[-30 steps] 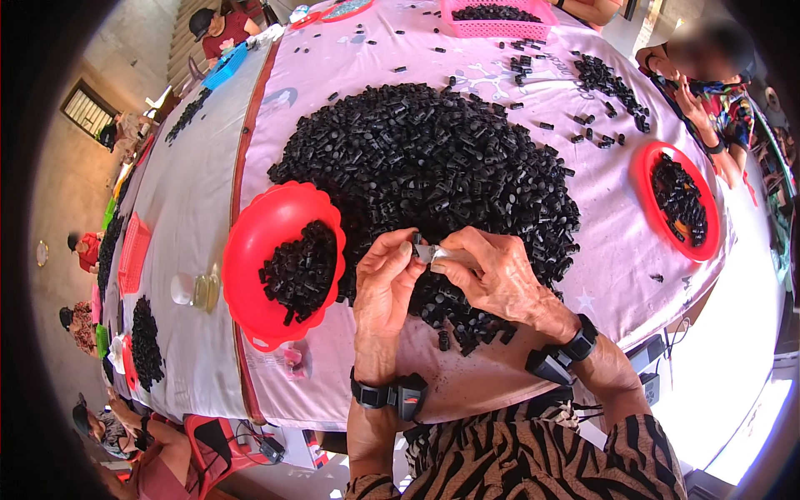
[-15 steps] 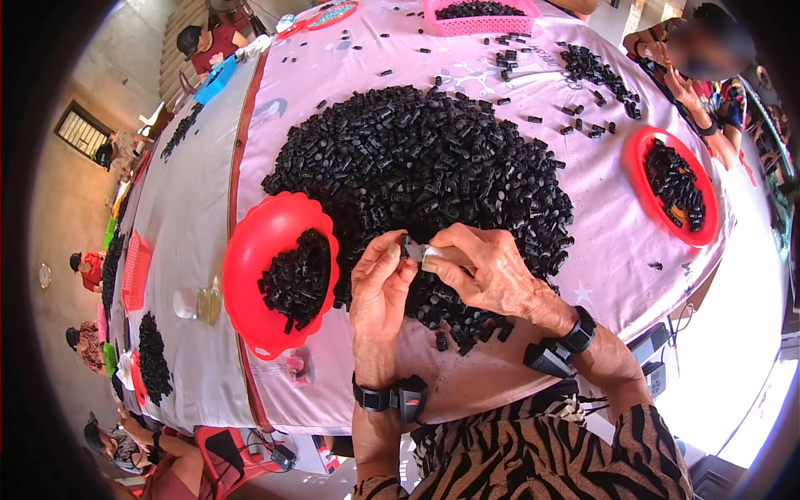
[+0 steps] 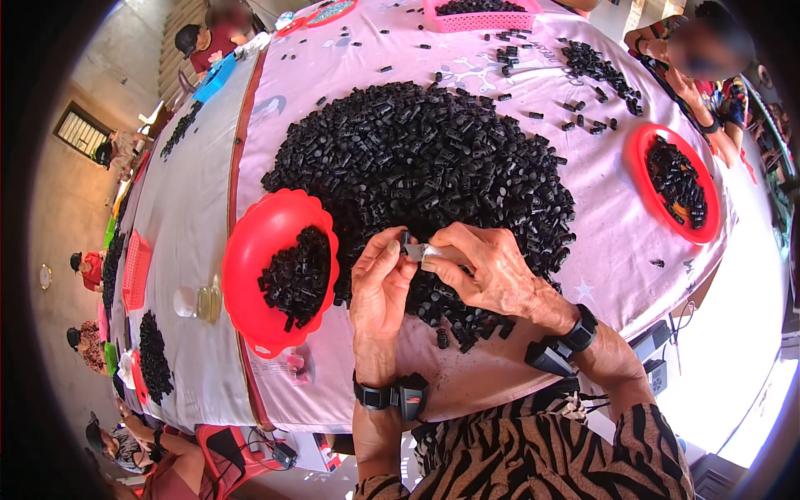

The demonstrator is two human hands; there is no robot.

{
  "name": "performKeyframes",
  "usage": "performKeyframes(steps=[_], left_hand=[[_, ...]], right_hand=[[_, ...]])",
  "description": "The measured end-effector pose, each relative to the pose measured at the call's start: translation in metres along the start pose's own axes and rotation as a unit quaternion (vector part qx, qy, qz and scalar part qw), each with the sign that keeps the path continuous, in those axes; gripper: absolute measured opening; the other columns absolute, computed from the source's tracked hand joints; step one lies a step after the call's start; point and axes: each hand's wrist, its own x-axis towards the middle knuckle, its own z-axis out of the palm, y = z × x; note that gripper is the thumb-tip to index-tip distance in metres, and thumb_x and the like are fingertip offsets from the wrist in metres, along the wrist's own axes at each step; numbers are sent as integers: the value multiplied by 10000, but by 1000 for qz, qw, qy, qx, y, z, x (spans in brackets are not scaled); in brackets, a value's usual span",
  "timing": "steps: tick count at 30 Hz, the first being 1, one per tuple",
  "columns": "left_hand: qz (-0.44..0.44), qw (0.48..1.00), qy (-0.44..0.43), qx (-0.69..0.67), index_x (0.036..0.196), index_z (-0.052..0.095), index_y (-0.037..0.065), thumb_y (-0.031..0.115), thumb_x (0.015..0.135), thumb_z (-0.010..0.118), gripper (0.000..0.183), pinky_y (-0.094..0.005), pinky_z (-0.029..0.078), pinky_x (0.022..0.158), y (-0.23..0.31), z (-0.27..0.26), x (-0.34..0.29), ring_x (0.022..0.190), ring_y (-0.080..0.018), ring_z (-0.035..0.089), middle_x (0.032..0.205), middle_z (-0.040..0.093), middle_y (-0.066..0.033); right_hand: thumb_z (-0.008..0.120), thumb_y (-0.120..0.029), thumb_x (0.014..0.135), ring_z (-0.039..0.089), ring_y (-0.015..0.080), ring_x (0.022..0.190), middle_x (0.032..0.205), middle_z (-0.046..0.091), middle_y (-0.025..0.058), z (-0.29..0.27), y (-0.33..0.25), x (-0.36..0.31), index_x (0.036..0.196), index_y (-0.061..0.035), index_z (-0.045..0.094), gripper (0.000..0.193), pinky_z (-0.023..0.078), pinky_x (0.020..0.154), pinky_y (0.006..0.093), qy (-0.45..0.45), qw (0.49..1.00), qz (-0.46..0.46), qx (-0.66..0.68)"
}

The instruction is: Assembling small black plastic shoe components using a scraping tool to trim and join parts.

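My left hand is closed, pinching a small black plastic piece between thumb and fingers. In my right hand is a short, flat metal blade, its tip against or very near the piece. My fingers hide the rest of the blade. Both hands are over the near side of a large pile of black plastic pieces. Just left of my left hand, a red scalloped basin holds a smaller heap of similar pieces.
A red oval tray with black pieces stands at the right, near another person. A pink basket sits at the far edge. Loose pieces are scattered over the pink tablecloth. Several people work along the left side.
The metal blade's tip looks slightly nearer the black plastic piece, and a little more of the blade shows. Otherwise both hands keep nearly the same place and grip.
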Motion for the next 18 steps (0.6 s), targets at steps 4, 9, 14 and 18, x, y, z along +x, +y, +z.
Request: performKeyframes(steps=[4, 9, 14, 18], left_hand=[[-1, 1000, 0, -2, 1132, 631, -33, 59, 937, 621, 216, -233, 502, 706, 0, -1, -1, 830, -127, 628, 978, 674, -92], [8, 1000, -4, 2, 1123, 635, -33, 54, 939, 615, 204, -242, 501, 711, -1, -1, 0, 827, -129, 626, 981, 675, -90], [20, 999, -19, 19, 1118, 638, -31, 43, 940, 607, 195, -258, 518, 754, -2, -3, 0, 842, -147, 633, 984, 676, -92], [3, 999, -37, 23, 1152, 625, -27, 44, 937, 609, 226, -282, 542, 844, -1, -1, -2, 864, -161, 637, 995, 668, -110]], right_hand=[[692, -110, 846, 642, 365, 634, 773, 640, 145, 0, -1, 0, 898, -34, 566, 156, 510, 533, 408, 2, 1000, -4, 7], [690, -109, 849, 642, 365, 637, 774, 638, 146, 1, 0, -1, 898, -35, 565, 154, 508, 534, 415, 0, 1000, 5, 12], [683, -108, 867, 661, 327, 639, 795, 655, 127, 3, 7, 2, 917, -47, 579, 131, 528, 508, 383, 91, 990, -70, -78], [691, -134, 882, 689, 323, 670, 807, 677, 160, -9, 12, 6, 978, -30, 600, 168, 533, 523, 367, 124, 990, 71, -4]])
